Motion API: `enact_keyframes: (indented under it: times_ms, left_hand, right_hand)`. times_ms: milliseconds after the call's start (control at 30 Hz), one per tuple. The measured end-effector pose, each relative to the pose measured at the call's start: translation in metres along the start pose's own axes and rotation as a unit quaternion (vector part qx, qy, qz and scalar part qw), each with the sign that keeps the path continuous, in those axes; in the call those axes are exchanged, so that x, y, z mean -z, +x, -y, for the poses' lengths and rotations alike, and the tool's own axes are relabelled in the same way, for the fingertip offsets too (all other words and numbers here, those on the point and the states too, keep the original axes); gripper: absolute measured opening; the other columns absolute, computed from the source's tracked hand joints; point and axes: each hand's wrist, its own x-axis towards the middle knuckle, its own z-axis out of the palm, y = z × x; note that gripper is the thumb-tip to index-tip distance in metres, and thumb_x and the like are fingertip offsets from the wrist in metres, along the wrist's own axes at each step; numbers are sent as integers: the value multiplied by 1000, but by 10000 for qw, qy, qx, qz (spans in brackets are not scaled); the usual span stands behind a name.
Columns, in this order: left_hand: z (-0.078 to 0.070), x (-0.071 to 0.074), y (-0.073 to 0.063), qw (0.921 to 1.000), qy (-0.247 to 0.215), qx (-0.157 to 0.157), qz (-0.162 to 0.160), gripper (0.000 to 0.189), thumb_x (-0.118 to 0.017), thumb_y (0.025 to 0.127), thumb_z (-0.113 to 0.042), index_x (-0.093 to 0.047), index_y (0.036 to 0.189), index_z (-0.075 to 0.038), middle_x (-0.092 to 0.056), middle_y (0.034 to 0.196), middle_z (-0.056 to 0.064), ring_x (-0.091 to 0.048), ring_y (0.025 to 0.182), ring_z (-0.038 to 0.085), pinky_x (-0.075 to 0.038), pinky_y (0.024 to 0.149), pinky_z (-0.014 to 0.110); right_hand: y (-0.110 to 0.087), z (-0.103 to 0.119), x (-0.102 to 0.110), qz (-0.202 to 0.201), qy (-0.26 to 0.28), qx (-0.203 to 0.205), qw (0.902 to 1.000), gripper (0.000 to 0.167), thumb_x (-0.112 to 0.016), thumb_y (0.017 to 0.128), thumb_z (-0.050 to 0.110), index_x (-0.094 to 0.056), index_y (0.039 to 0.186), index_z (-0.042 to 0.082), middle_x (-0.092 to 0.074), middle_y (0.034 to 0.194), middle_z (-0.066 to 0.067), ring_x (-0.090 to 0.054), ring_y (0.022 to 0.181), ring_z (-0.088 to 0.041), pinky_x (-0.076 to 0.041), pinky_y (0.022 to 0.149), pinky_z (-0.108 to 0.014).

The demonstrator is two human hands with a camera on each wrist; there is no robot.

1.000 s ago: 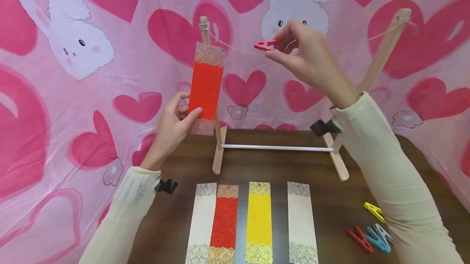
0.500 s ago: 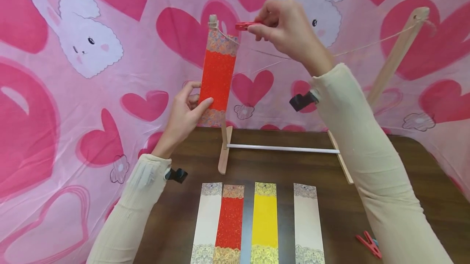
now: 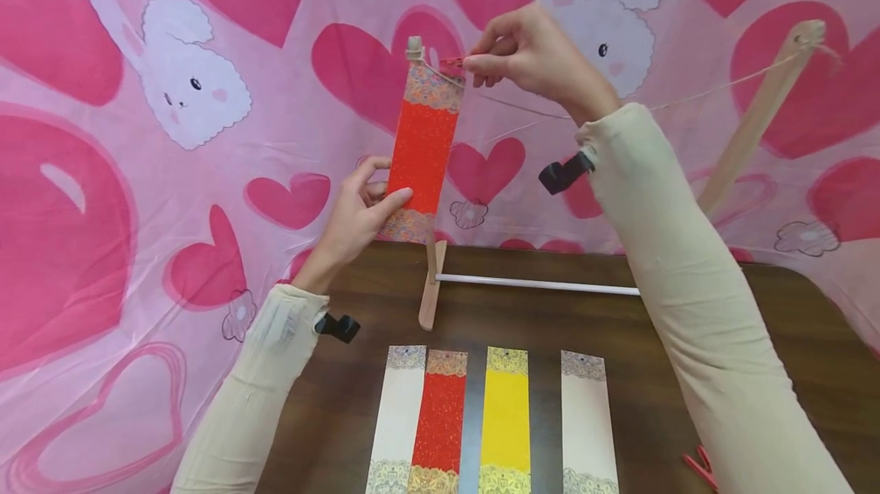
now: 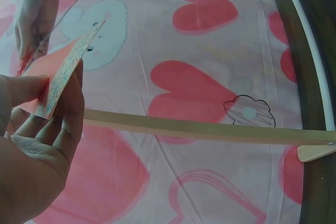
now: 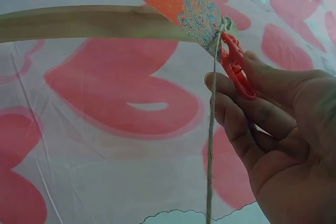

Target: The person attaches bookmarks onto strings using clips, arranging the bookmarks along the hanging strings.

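Near its lower end, my left hand [image 3: 354,211] pinches a bright red paper strip [image 3: 425,150] with a patterned lace band at each end. The strip stands nearly upright before the stand's left wooden post, its top edge at the string [image 3: 525,107]. My right hand [image 3: 529,59] pinches a red clothespin [image 3: 450,63] by its handles. In the right wrist view, the tip of the clothespin [image 5: 236,69] is right at the strip's patterned end, beside the string [image 5: 211,140]. From the left wrist view, thumb and fingers hold the strip [image 4: 65,77] on opposite faces.
Several lace-edged strips lie on the dark table [image 3: 536,326]: white [image 3: 399,410], red [image 3: 440,418], yellow [image 3: 506,418] and another white [image 3: 588,418]. A red clothespin [image 3: 701,467] lies front right, partly behind the sleeve. The stand has a right post [image 3: 763,112] and white crossbar [image 3: 536,283].
My left hand has raised the red strip to the string by the left post. My right hand has moved left with its clothespin, down to the strip's top edge.
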Motion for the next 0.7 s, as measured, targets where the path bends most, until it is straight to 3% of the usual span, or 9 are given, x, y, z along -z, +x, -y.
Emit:
enact_keyframes:
  times_ms: [100, 333, 700]
  left_hand:
    - [-1, 1, 0, 10000, -39, 55, 14, 34, -67, 92, 3, -52, 123, 3, -74, 94, 15, -72, 81, 16, -58, 67, 28]
    - [-2, 4, 0, 9998, -113, 165, 81, 35, -67, 92, 2, -52, 123, 2, -75, 95, 13, -73, 82, 17, -59, 68, 30]
    - [-5, 11, -2, 9996, -75, 208, 173, 35, -67, 92, 1, -52, 124, 1, -75, 94, 10, -72, 79, 19, -58, 67, 30]
  right_hand:
    - [2, -3, -3, 119, 80, 102, 9998, 22, -75, 90, 21, -74, 99, 0, -73, 88, -14, -68, 74, -20, -53, 74, -27]
    - [4, -8, -4, 170, 795, -177, 9965, 22, -76, 89, 19, -74, 99, -1, -74, 87, -11, -67, 77, -26, -53, 77, -29]
    - [8, 0, 0, 471, 489, -315, 9972, 23, -77, 88, 24, -76, 99, 4, -70, 85, -15, -61, 77, -26, -47, 73, -32]
